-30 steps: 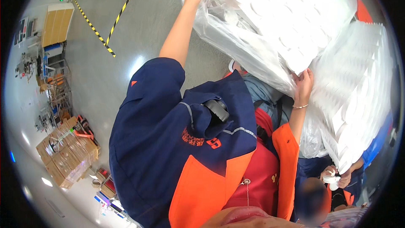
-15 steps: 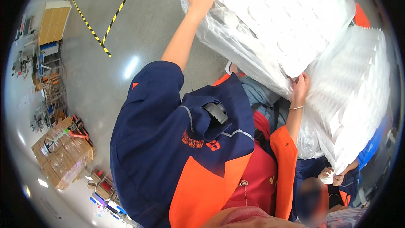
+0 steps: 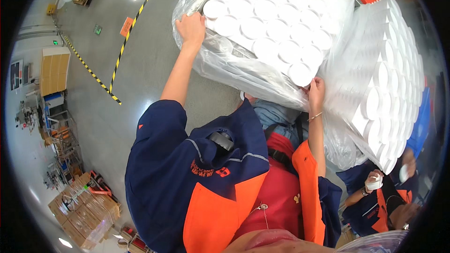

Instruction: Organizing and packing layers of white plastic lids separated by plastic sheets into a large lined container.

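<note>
A large clear plastic bag (image 3: 248, 77) spreads in front of me, its top open. Inside it stand rows of white round pieces (image 3: 277, 29) that look like stacked lids or cups. My left hand (image 3: 191, 29) is closed on the bag's edge at the far left corner. My right hand (image 3: 317, 93) pinches the bag's edge at the near right corner, close beside the corner stack (image 3: 301, 73). Its fingertips are partly hidden against the plastic.
A second bagged block of white round stacks (image 3: 382, 84) stands at the right. Beyond it a co-worker's hand (image 3: 373, 180) holds a small white piece. Yellow-black tape (image 3: 125, 42) marks the floor at the left. Wrapped cartons (image 3: 84, 213) sit at the lower left.
My left hand and the bag sit lower and further left in view, and more of the round stacks shows. Both hands keep hold of the bag. The co-worker's hands have shifted.
</note>
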Available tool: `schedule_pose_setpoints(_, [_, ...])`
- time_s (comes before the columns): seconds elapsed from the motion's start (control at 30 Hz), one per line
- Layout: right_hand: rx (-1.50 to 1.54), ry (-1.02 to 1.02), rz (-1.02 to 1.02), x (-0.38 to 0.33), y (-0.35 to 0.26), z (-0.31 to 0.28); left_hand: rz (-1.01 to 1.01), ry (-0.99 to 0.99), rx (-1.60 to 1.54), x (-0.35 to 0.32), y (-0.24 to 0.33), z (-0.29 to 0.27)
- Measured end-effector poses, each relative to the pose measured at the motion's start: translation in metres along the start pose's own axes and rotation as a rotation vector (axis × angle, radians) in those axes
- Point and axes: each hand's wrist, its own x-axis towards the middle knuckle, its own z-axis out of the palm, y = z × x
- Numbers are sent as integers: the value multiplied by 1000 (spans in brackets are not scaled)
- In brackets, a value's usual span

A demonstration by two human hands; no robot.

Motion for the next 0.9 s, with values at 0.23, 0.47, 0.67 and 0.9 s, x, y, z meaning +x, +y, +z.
schedule_pose_setpoints(0.23, [19, -34, 34, -11, -15, 6, 25, 4, -43, -4, 5, -4])
schedule_pose_setpoints(0.47, [-419, -28, -443, -43, -31, 4, -46, -72, -16, -1, 11, -10])
schedule_pose_setpoints(0.67, [-609, -44, -530, -97, -50, -3, 113, 22, -434, -2, 97, -73])
schedule_pose_setpoints(0.9, [-448, -523, -379, -161, -79, -90, 665, -233, -978, -65, 296, -172])
